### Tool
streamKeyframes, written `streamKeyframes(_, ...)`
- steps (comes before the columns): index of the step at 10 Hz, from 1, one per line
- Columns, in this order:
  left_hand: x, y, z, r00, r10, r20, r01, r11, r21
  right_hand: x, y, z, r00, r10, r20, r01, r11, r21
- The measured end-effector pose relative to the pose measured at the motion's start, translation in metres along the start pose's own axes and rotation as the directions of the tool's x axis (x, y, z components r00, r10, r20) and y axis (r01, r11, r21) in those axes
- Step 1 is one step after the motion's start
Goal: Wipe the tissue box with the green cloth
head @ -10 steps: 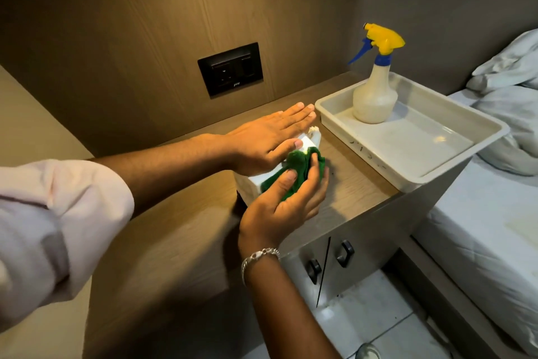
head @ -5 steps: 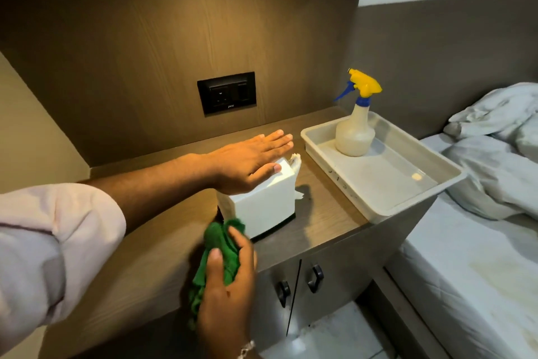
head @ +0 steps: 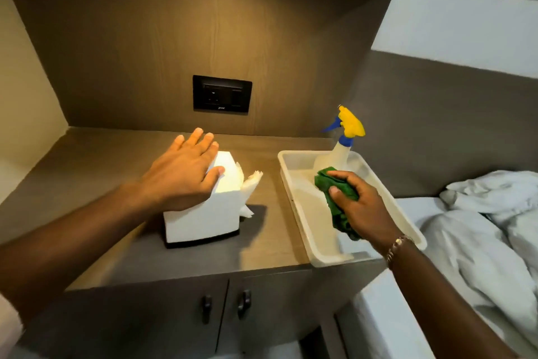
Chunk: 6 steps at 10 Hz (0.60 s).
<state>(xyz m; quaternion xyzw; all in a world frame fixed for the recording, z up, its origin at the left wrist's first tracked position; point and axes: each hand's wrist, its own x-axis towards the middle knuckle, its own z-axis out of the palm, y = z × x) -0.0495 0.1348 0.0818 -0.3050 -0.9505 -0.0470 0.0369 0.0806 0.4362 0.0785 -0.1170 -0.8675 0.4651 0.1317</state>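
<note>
A white tissue box (head: 203, 217) with a dark base stands on the wooden counter, a tissue sticking out of its right end. My left hand (head: 182, 171) lies flat on the box's top, fingers spread. My right hand (head: 362, 207) grips the bunched green cloth (head: 334, 195) and holds it over the white tray (head: 300, 207), well to the right of the box and just in front of the spray bottle.
A spray bottle (head: 339, 149) with a yellow and blue trigger stands at the back of the tray. A black socket plate (head: 221, 96) is on the back wall. Cabinet doors with dark handles (head: 225, 305) lie below; a bed with white linen (head: 480, 230) is at the right.
My right hand has carried the green cloth from the box's front, down past the counter edge, then across to the right over the tray. My left hand stays on the box.
</note>
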Motion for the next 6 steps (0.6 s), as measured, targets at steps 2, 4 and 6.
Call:
streamKeyframes(2, -0.010, 0.013, 0.008, 0.988, -0.140, -0.071, 0.136, 0.988, -0.068, 0.045, 0.057, 0.019, 0.942, 0.008, 0.337, 0.215, 0.755, -0.619)
streamKeyframes(4, -0.014, 0.012, 0.014, 0.984, -0.144, -0.104, 0.140, 0.989, -0.044, 0.050, 0.090, 0.036, 0.852, 0.252, 0.459, 0.241, 0.588, -0.772)
streamKeyframes(6, -0.032, 0.028, 0.001, 0.936, -0.193, -0.294, 0.116, 0.958, -0.261, 0.059, 0.063, 0.016, 0.831, 0.244, 0.500, 0.187, 0.725, -0.663)
